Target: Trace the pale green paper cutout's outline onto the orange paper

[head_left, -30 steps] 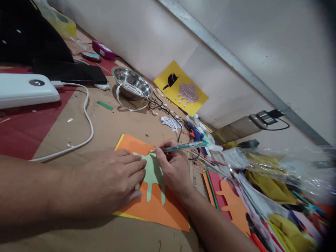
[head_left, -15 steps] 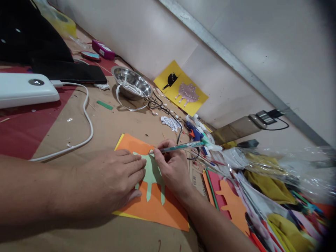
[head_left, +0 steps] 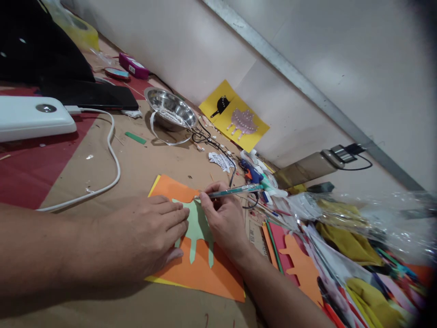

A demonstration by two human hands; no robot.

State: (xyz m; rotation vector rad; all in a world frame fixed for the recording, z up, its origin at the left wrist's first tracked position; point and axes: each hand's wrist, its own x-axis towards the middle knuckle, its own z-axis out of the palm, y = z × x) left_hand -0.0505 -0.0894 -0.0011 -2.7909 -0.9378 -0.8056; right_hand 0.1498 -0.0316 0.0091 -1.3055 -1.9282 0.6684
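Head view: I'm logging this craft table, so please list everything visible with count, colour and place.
green cut-out: 1, pale green, on the orange sheet
orange sheet: 1, orange, near table edge
pen: 1, teal, in the right hand
steel bowl: 1, silver, back of table
yellow card: 1, yellow, against the wall
power bank: 1, white, far left
cable: 1, white, from the power bank
glue gun: 1, blue, beyond the pen
left hand: flat on the cut-out
right hand: gripping the pen
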